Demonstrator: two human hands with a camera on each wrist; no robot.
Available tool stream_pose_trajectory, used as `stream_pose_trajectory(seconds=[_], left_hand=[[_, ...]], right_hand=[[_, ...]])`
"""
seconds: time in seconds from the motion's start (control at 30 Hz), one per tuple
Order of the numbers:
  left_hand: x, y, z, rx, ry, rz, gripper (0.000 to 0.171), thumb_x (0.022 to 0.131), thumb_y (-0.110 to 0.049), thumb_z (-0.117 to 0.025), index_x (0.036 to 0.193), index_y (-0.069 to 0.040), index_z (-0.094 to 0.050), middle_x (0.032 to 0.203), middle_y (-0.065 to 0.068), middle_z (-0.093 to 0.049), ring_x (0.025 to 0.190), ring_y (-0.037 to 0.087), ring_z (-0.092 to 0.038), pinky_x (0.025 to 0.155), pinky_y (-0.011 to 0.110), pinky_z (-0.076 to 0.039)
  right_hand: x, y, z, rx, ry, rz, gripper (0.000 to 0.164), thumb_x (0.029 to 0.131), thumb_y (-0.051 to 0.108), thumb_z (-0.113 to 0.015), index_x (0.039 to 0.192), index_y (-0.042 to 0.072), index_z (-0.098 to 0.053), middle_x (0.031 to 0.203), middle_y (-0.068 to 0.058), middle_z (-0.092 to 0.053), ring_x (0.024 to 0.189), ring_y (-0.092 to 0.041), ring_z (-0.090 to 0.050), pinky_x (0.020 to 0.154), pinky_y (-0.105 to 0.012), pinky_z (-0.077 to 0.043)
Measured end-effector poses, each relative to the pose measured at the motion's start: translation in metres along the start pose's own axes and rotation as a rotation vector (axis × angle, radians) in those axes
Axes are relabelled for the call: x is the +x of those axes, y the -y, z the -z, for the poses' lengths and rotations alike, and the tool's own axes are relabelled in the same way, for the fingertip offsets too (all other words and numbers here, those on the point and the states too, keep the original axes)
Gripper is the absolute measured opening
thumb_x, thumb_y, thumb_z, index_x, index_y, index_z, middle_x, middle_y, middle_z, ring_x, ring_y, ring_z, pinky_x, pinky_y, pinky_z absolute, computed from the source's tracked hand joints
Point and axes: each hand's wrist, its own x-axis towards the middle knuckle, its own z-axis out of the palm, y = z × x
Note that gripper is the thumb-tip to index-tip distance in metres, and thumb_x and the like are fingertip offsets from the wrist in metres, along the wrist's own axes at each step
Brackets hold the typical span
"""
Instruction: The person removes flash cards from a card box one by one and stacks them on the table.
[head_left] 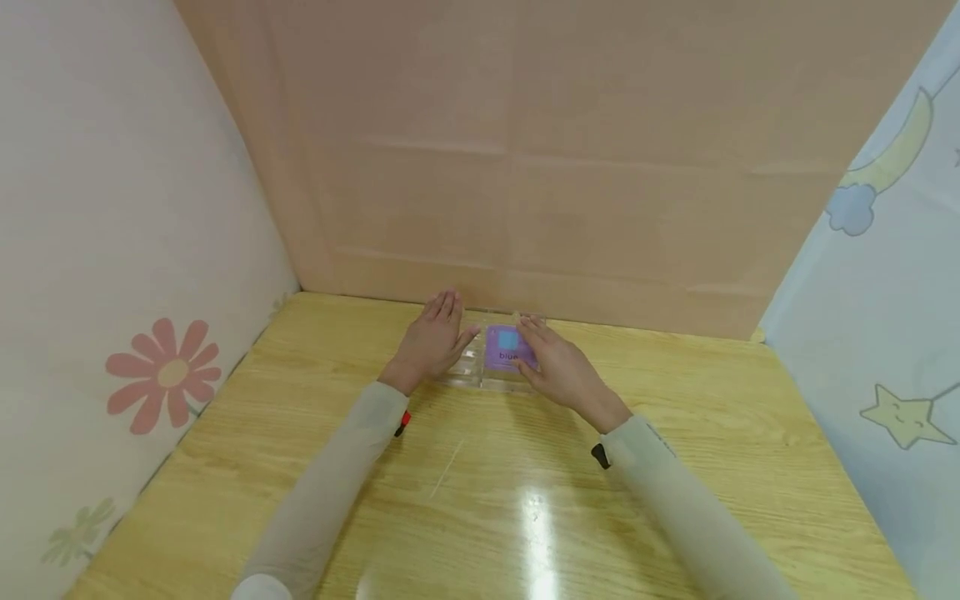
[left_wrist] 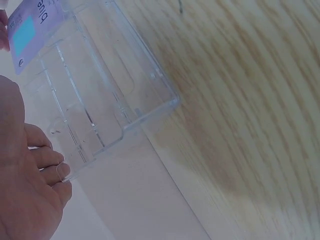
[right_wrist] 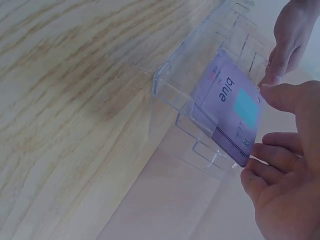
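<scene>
A clear plastic card holder [head_left: 468, 358] with stepped slots stands on the table against the back wall. In its right half sits a purple card [head_left: 500, 340] with a light blue square and the word "blue". My right hand [head_left: 558, 362] is at that card, thumb at its near edge and fingertips [right_wrist: 255, 182] at its far edge, holding it between them. My left hand [head_left: 431, 342] lies along the holder's left end, fingers extended toward the wall. In the left wrist view those fingertips [left_wrist: 61, 172] touch the holder's rear corner. The slots on this side hold no card.
A wood-grain table [head_left: 480, 467] lies below, with a brown paper-like wall [head_left: 510, 167] right behind the holder. White panels flank it, one with a red flower [head_left: 172, 375], the other with a star [head_left: 906, 417] and a moon.
</scene>
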Motion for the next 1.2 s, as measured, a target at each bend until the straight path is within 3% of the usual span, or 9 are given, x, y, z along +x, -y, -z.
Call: stream_pose_trajectory(seconds=[0.33,0.57,0.77,1.2], left_hand=[[0.001,-0.001,0.0,0.012,0.011,0.01,0.081,0.113,-0.056,-0.02,0.165,0.007,-0.02,0.174,0.025,-0.019,0.165,0.037,-0.018,0.137,0.047,-0.014],[0.005,-0.011,-0.005,-0.004,0.007,-0.037,0.078,0.114,-0.051,-0.029,0.163,0.008,-0.022,0.173,0.026,-0.023,0.164,0.037,-0.018,0.136,0.048,-0.015],[0.007,-0.018,-0.002,0.029,0.0,-0.037,0.079,0.114,-0.054,-0.025,0.164,0.007,-0.022,0.173,0.025,-0.025,0.164,0.035,-0.02,0.136,0.047,-0.017],[0.007,-0.015,0.0,0.014,0.002,-0.03,0.076,0.114,-0.049,-0.031,0.164,0.008,-0.021,0.173,0.026,-0.024,0.164,0.036,-0.019,0.136,0.048,-0.018]], right_hand=[[0.002,-0.004,-0.003,-0.033,-0.013,0.011,0.07,0.099,0.022,-0.075,0.155,-0.007,-0.045,0.163,-0.024,-0.044,0.154,-0.041,-0.04,0.121,-0.055,-0.043],[-0.01,-0.008,-0.006,-0.08,-0.015,-0.011,0.069,0.099,0.023,-0.074,0.154,-0.008,-0.046,0.163,-0.025,-0.045,0.154,-0.042,-0.041,0.12,-0.055,-0.044],[-0.013,-0.01,-0.005,-0.112,-0.041,-0.019,0.07,0.097,0.024,-0.077,0.152,-0.008,-0.048,0.161,-0.025,-0.047,0.153,-0.041,-0.043,0.12,-0.054,-0.045],[-0.009,-0.008,-0.01,-0.122,-0.048,-0.019,0.069,0.097,0.024,-0.076,0.152,-0.008,-0.049,0.161,-0.024,-0.046,0.152,-0.041,-0.044,0.119,-0.053,-0.046]])
